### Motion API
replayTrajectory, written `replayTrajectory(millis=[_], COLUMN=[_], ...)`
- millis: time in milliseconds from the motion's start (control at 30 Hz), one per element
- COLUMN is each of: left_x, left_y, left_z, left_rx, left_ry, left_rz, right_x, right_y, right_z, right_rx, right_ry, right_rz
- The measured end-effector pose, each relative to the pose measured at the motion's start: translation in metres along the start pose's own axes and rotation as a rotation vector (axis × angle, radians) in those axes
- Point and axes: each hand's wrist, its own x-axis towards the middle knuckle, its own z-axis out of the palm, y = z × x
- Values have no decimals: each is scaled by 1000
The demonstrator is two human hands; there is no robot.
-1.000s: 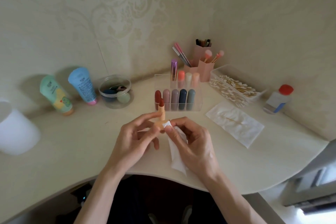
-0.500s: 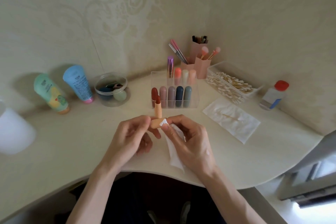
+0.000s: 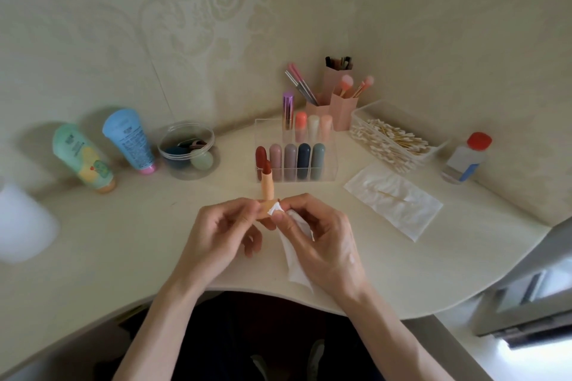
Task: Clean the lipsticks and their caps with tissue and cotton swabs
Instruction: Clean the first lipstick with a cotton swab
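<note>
A peach plastic lipstick tube [image 3: 267,188] looks smooth and matt; its dark red stick is waxy with a slight sheen. A thin white paper tissue [image 3: 292,266] is soft and creased. A second, flat white paper tissue [image 3: 393,201] shows fine wrinkles. The clear acrylic organiser box [image 3: 333,161] is glossy, and a purple metallic lipstick case [image 3: 288,108] in it shines. Cotton swabs with pale wooden sticks [image 3: 393,142] fill a clear plastic tray [image 3: 368,110]. The cream tabletop [image 3: 123,241] is smooth and matt, the beige wallpaper [image 3: 185,9] embossed
</note>
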Motion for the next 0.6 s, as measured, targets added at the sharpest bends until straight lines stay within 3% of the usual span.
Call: replayTrajectory(millis=[200,400,533,600], left_x=[-2,-3,-4,-5], left_y=[-4,-9,-6,-5], left_z=[1,6,5,2], left_rx=[93,152,95,29], left_ry=[81,105,141,169], left_rz=[124,341,242,177], right_x=[0,3,6,9], right_y=[3,-4,-15,-16], right_z=[2,0,-6,-15], right_rx=[30,226,435,450], right_ry=[28,14,119,182], right_rz=[7,256,473,465])
